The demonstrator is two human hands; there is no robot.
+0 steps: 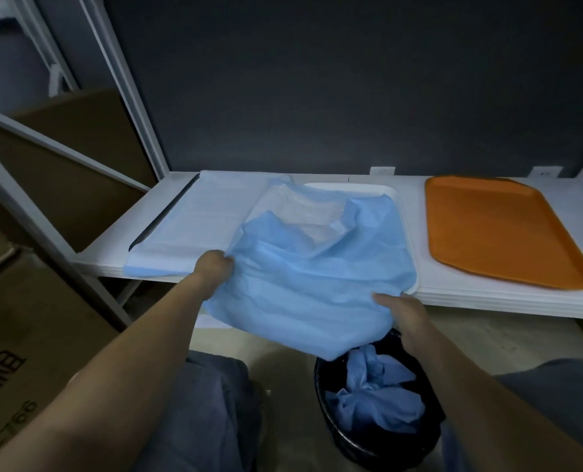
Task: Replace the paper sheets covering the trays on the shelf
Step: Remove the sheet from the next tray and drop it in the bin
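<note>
The crumpled blue sheet (317, 287), partly off the white tray (355, 190), is gripped by the curled left hand (214, 267) and right hand (401, 306); release over the near bin (361, 449) is likely called for next.

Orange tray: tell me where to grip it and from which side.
Take the orange tray by its raised rim at the near end, reaching in from the open front of the shelf. It lies flat, so only the rim offers a hold, and the wall blocks the far end.
</note>
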